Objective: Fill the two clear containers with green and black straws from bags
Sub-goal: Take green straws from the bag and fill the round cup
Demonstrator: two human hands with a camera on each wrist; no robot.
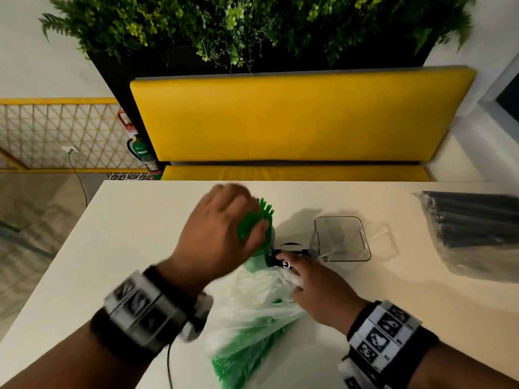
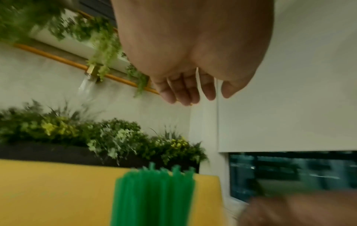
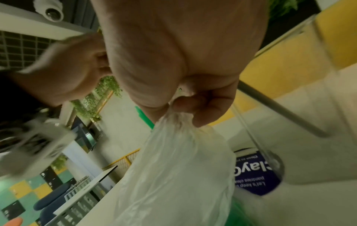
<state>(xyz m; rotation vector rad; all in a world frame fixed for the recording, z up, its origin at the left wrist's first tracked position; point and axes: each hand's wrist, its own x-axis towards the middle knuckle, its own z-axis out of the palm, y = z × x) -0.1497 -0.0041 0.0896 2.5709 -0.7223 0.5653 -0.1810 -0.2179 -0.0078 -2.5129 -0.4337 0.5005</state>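
Observation:
A bunch of green straws (image 1: 259, 217) (image 2: 154, 195) stands upright in a clear container (image 1: 265, 244) mid-table. My left hand (image 1: 244, 211) (image 2: 189, 94) hovers over the straw tops with fingers straight, holding nothing. My right hand (image 1: 292, 265) (image 3: 183, 107) pinches the neck of the translucent bag of green straws (image 1: 252, 318) (image 3: 179, 168), which lies on the table in front of me. A second clear container (image 1: 341, 238), square and empty, stands to the right. At the far right lies a bag of black straws (image 1: 474, 231).
The white table (image 1: 134, 248) carries a round dark sticker (image 1: 289, 252) (image 3: 257, 171) between the two containers. A yellow bench (image 1: 295, 116) and planter (image 1: 252, 29) stand behind the far edge. A cable (image 1: 169, 366) hangs from my left wrist.

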